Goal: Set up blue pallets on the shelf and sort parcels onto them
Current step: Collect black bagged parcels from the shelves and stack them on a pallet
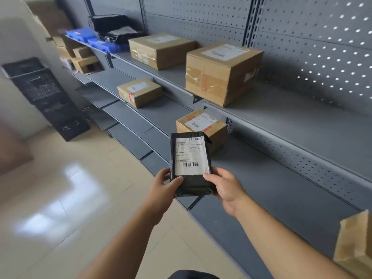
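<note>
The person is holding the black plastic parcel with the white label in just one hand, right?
Not quite. It takes two hands, not one. The left hand and the right hand both grip the near end of the black plastic parcel with the white label, one on each side. The head view shows this.

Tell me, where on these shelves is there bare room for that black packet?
Upper shelf: bare to the right of the big box. Middle shelf: bare between the small labelled box behind the black packet and the corner box. Crowded: the far left end, with blue pallets and black bags.
</note>
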Motion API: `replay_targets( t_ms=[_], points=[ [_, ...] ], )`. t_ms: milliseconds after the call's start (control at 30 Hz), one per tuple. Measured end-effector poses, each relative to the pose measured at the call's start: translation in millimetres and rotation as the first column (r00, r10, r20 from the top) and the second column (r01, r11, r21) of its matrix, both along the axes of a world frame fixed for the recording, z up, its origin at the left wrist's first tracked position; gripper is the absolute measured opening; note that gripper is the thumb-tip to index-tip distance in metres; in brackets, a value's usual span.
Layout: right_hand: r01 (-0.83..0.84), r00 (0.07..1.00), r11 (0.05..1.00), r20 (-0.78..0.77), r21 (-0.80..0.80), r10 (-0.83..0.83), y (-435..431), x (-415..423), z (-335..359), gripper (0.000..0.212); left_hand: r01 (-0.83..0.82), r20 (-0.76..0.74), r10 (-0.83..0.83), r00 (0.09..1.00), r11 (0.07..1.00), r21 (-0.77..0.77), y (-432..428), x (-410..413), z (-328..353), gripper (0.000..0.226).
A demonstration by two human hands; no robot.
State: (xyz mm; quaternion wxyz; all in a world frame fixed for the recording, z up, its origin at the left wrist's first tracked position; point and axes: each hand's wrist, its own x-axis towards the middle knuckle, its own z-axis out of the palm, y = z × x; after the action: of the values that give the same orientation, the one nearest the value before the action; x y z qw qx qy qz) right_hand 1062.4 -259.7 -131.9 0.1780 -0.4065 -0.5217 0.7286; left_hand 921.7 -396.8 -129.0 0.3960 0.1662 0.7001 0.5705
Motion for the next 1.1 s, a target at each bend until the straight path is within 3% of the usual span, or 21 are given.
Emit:
replay_targets(
  t_ms=[233,567,900,1100],
  points=[
    [-0.18,0.981,0.982,-0.058,0.048,0.183,-59.1,-146.3,36.8,0.022,-0.226,-0.073,0.23,0.97,0.972,0.057,-85.1,-109.7,39.0,0.059],
    [-0.336,0.924,0.942,-0.186,0.024,0.334,-140.8,-307.7,76.9,0.023,-0.399,-0.09,0.414,0.906,0.906,0.143,-175.2,-244.4,67.1,0.053],
    [-0.441,0.869,0.897,-0.262,-0.027,0.42,-125.8,-453.0,82.9,0.021,-0.531,-0.098,0.549,0.83,0.832,0.164,-168.0,-366.4,73.4,0.053],
    [-0.494,0.834,0.869,-0.271,0.022,0.48,-82.0,-559.9,86.1,0.021,-0.596,-0.119,0.618,0.777,0.784,0.173,-125.7,-457.9,80.4,0.05]
  ],
)
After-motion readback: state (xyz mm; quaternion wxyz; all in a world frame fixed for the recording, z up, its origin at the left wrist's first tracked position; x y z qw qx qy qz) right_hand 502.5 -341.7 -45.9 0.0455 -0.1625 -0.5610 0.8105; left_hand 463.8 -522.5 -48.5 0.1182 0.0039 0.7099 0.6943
